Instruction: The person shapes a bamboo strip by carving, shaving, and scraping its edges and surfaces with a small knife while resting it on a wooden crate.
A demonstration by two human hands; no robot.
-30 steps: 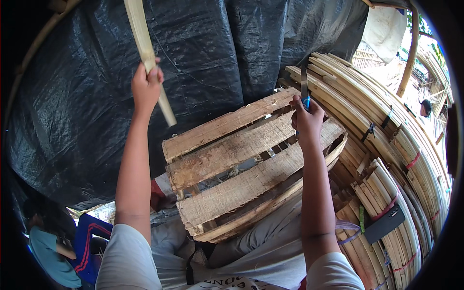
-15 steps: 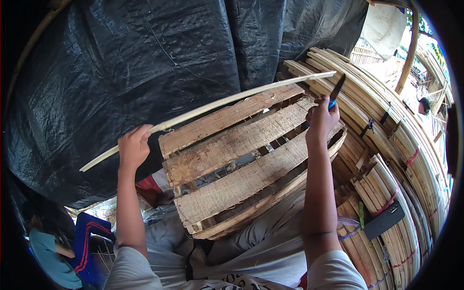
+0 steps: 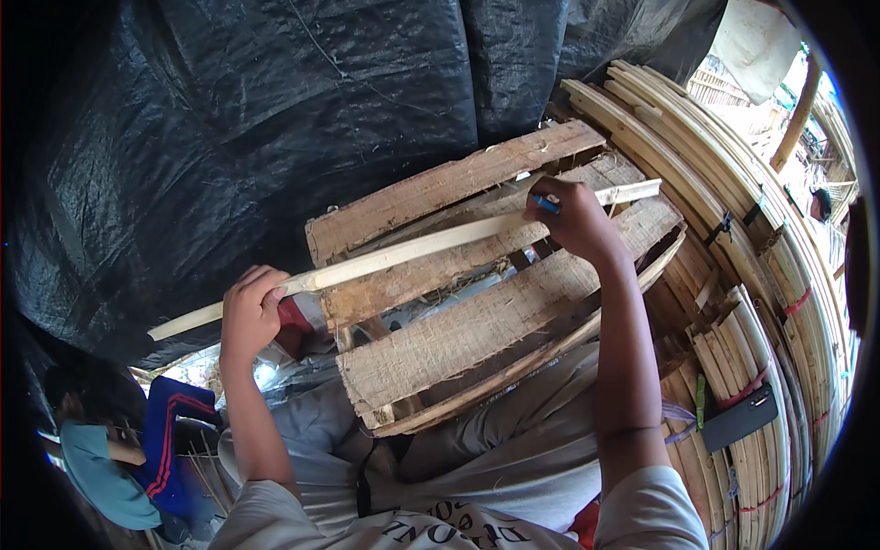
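Note:
My left hand (image 3: 251, 313) is closed around a long pale wooden strip (image 3: 412, 246) near its left end. The strip slants up to the right across a slatted wooden crate (image 3: 458, 332) in front of me. My right hand (image 3: 581, 223) grips a knife (image 3: 547, 203) by its blue handle, at the strip's right part. That hand covers a stretch of the strip, whose far end shows beyond it. The blade is hidden, so I cannot tell whether it touches the wood.
Black plastic sheeting (image 3: 275, 119) hangs behind the crate. Tied stacks of long wooden strips (image 3: 683, 151) fill the right side, with a dark phone (image 3: 739, 420) lying on one bundle. A person in a teal shirt (image 3: 103, 477) sits at lower left; another (image 3: 819, 203) is far right.
My right hand with the knife has moved left and slightly down, from beyond the strip's far end onto the strip. The strip's right end has dropped and now lies lower over the crate.

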